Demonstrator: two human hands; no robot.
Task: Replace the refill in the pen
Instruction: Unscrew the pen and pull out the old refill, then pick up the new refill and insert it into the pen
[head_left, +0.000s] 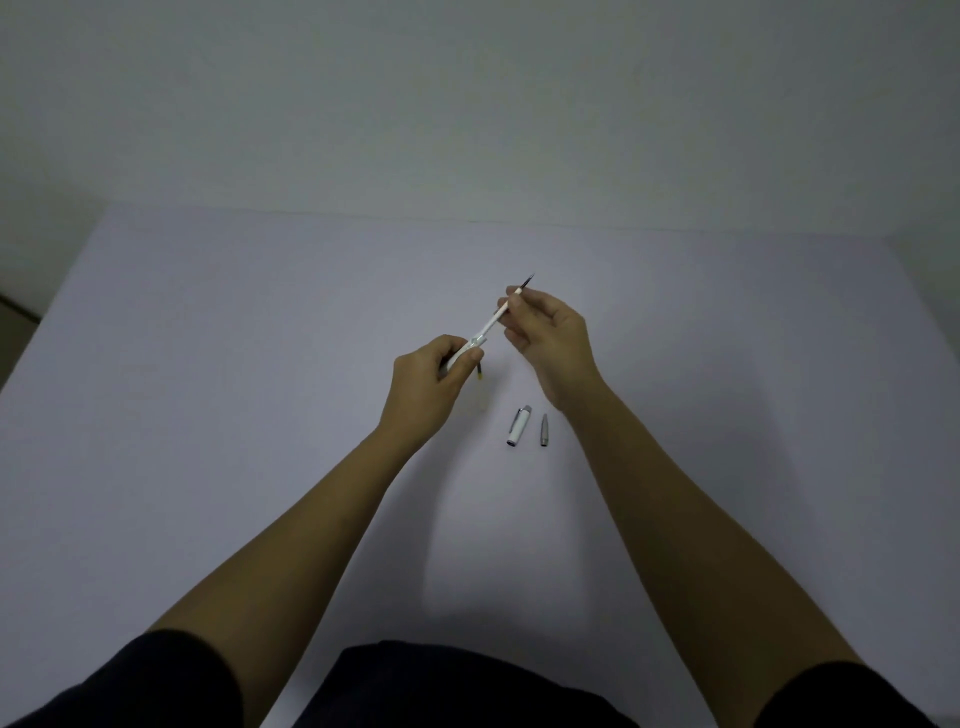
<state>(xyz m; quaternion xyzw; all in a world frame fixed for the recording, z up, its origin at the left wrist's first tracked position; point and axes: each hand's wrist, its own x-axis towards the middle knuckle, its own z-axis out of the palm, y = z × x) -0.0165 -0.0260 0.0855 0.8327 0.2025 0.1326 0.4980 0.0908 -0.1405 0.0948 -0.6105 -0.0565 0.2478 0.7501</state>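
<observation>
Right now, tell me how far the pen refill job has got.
Done: the cap and grey tip lie off on the table. In hand: the left hand holds the barrel, the right hand pinches the refill partly inside it. Left: seating a refill, refitting tip and cap.

Left hand (427, 383) grips pen barrel (464, 355); right hand (551, 339) pinches refill (500, 315) sticking from it. Cap (519, 426), silver tip (544, 430) on tabletop (208, 415).
</observation>
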